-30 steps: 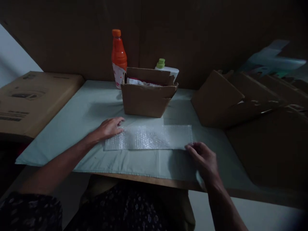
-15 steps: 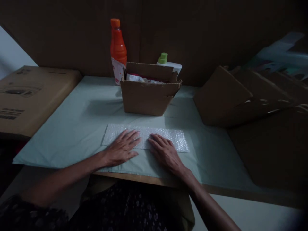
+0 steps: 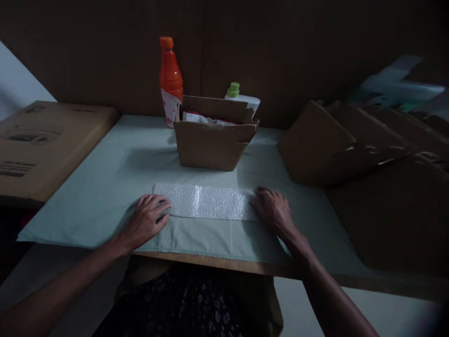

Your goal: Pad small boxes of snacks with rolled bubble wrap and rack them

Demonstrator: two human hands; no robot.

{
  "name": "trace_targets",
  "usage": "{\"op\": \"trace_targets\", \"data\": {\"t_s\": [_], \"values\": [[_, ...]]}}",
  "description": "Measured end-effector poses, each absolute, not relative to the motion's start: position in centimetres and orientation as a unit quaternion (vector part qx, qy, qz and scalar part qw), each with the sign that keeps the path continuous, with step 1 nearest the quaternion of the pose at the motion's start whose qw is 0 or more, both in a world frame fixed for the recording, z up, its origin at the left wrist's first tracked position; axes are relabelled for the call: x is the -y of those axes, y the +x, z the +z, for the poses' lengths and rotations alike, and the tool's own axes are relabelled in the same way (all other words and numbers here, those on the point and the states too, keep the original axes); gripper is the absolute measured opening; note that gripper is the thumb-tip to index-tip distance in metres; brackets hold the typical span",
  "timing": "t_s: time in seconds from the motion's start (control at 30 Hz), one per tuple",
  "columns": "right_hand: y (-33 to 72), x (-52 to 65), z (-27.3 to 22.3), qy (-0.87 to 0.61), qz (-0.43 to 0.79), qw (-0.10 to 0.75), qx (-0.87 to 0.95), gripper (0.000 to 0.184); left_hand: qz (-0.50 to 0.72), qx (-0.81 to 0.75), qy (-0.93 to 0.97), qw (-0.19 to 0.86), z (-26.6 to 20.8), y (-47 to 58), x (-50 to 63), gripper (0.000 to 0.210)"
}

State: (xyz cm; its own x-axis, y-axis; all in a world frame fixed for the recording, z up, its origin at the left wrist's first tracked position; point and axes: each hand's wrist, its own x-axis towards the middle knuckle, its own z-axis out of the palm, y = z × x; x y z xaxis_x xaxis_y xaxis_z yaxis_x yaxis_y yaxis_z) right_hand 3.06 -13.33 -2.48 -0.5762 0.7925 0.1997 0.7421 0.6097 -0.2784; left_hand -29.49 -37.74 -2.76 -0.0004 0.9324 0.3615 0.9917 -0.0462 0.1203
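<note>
A folded strip of bubble wrap (image 3: pixel 210 202) lies flat on a pale green cloth (image 3: pixel 210 238), lengthwise across in front of me. My left hand (image 3: pixel 149 216) rests at its left end, fingers slightly bent over the edge and the thumb apart. At the opposite end, my right hand (image 3: pixel 275 209) lies palm down, its fingertips touching the wrap and its thumb hidden. Neither hand is closed around the wrap.
Behind the wrap stands an open cardboard box (image 3: pixel 208 145) with wrapped items inside. An orange bottle (image 3: pixel 170 79) and a white bottle with a green cap (image 3: pixel 233 90) are behind it. Larger boxes (image 3: pixel 315 145) fill the right; a flat carton (image 3: pixel 52 140) lies left.
My hands have slid apart from the middle of the bubble wrap, the left one to its left end and the right one to its right end. The wrap stays flat.
</note>
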Motion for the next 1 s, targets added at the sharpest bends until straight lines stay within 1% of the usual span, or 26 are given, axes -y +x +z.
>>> {"op": "trace_targets", "data": {"t_s": [0.07,0.2,0.23,0.3,0.37,0.43,0.53,0.6,0.7,0.77,0.83,0.93,1.0], "values": [[2.8,14.1,-2.1,-0.417,0.118,0.167,0.886,0.019,-0.164,0.679,-0.712,0.075,-2.4,-29.6,37.3,0.022],[5.7,18.7,-0.4,-0.429,0.215,0.215,0.85,0.026,-0.176,0.658,-0.725,0.097,-1.4,-30.3,35.9,0.023],[6.7,20.3,0.1,-0.429,0.247,0.225,0.839,0.033,-0.189,0.65,-0.728,0.107,-1.1,-30.4,35.2,0.024],[8.7,23.7,1.0,-0.413,0.312,0.232,0.824,0.052,-0.213,0.636,-0.733,0.119,-0.7,-30.4,33.3,0.026],[10.3,27.0,1.2,-0.394,0.37,0.203,0.817,0.064,-0.226,0.621,-0.742,0.113,-0.5,-29.9,30.7,0.028],[11.1,29.9,0.8,-0.379,0.423,0.144,0.81,0.061,-0.225,0.606,-0.757,0.097,-0.6,-29.0,27.8,0.028],[10.8,33.2,-0.6,-0.348,0.494,0.067,0.794,0.043,-0.203,0.6,-0.771,0.063,-0.9,-27.5,24.3,0.027],[9.9,34.4,-1.6,-0.327,0.532,0.056,0.779,0.036,-0.192,0.611,-0.766,0.05,-1.1,-26.9,23.3,0.032],[8.5,34.9,-2.0,-0.28,0.589,0.064,0.755,0.034,-0.197,0.616,-0.762,0.029,-1.0,-26.6,25.3,0.048],[8.0,34.3,-1.7,-0.242,0.626,0.064,0.739,0.034,-0.209,0.585,-0.784,-0.018,-0.5,-26.5,28.9,0.057],[7.7,33.4,-1.1,-0.226,0.653,0.079,0.718,0.035,-0.221,0.525,-0.816,-0.099,0.2,-25.9,33.6,0.062],[6.7,31.9,-0.4,-0.247,0.695,0.111,0.666,0.04,-0.215,0.47,-0.821,-0.243,1.2,-23.8,39.7,0.081],[5.6,31.2,-0.2,-0.256,0.741,0.129,0.607,0.046,-0.234,0.477,-0.791,-0.303,1.6,-21.9,41.6,0.087]]}}
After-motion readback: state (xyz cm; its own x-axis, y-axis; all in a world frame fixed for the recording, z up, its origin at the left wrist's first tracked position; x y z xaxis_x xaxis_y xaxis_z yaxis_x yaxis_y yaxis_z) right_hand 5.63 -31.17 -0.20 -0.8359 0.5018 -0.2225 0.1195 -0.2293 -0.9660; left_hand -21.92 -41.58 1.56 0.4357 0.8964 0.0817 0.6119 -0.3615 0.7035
